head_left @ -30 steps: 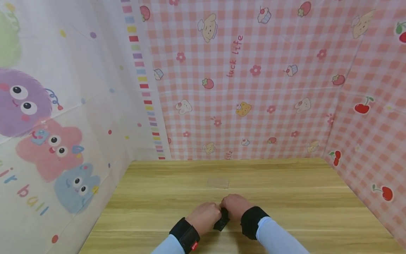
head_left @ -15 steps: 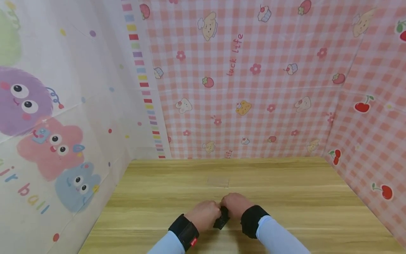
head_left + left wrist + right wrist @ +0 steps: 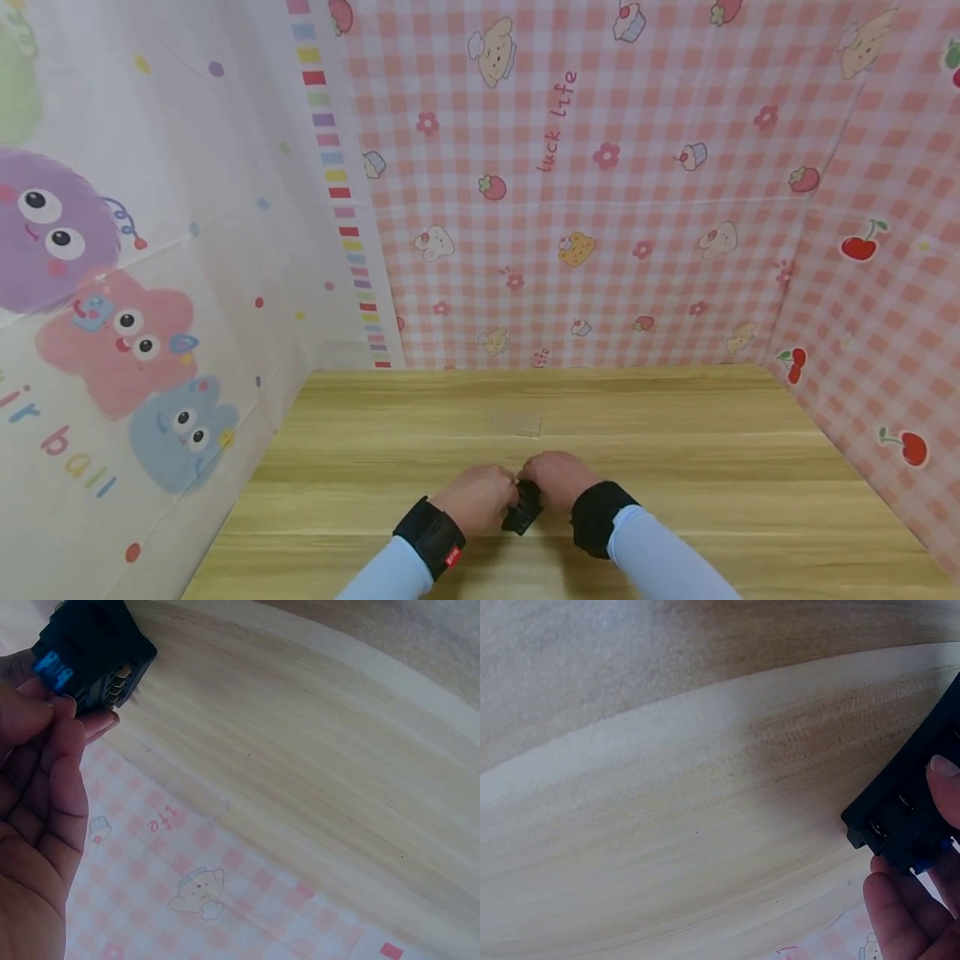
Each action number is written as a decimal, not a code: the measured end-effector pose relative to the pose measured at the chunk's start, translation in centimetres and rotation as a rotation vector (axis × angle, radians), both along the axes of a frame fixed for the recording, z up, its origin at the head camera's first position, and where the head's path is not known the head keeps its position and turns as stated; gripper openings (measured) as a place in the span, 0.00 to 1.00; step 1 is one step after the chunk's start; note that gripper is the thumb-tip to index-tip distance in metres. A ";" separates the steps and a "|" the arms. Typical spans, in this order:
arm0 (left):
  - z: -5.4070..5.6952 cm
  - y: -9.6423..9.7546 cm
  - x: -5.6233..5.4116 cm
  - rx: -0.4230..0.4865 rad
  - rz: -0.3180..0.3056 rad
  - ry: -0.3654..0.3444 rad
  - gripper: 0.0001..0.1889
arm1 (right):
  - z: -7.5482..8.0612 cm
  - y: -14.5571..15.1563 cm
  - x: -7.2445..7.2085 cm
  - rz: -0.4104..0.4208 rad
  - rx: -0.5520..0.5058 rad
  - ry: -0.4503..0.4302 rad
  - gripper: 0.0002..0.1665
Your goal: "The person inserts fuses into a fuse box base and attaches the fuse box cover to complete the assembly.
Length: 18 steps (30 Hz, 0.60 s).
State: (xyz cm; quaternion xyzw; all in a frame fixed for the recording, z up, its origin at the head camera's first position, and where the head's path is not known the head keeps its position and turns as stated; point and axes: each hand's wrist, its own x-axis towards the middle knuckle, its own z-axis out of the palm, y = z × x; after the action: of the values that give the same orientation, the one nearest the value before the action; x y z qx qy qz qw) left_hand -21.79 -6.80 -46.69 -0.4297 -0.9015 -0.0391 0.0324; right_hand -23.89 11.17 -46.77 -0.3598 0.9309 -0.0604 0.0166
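Observation:
Both hands meet at a black fuse block (image 3: 522, 510), held over the front middle of the table. It has slots with metal contacts along one side, and a blue blade fuse (image 3: 54, 672) with raised lettering sits at its edge. My left hand (image 3: 477, 500) pinches at the blue fuse, thumb and fingertips right at its lower edge in the left wrist view. From the other side my right hand (image 3: 558, 482) grips the block, its thumb (image 3: 946, 787) lying across the slotted face and its fingers underneath. In the head view the knuckles hide most of the fingertips.
A clear flat strip (image 3: 516, 426) lies on the wood-grain table (image 3: 660, 450) beyond the hands. A pink checked cloth (image 3: 585, 192) hangs behind, and a white cartoon-print cloth (image 3: 247, 242) stands at the left. Black bands (image 3: 429, 537) circle both wrists.
The head view has tipped slightly down. My left hand has shifted a little left, and the fuse block has turned slightly, showing more of itself between the hands. Both hands keep their hold.

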 end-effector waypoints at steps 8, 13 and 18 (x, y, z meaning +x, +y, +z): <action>0.1 0.0 0.0 0.004 0.017 -0.008 0.08 | -0.2 0.1 0.3 -0.005 0.007 0.036 0.16; -0.2 -0.4 -0.5 0.039 0.073 -0.061 0.09 | -0.2 0.0 0.3 -0.052 0.020 0.026 0.27; -0.8 -1.2 -1.1 0.038 0.103 -0.014 0.09 | -0.2 0.2 0.4 -0.117 -0.018 -0.047 0.32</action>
State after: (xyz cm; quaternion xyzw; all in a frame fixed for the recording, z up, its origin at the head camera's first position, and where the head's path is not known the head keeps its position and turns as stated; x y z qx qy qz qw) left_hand -22.91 -8.02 -47.49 -0.3818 -0.9217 -0.0576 0.0364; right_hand -23.54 11.38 -46.93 -0.3035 0.9491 -0.0782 0.0319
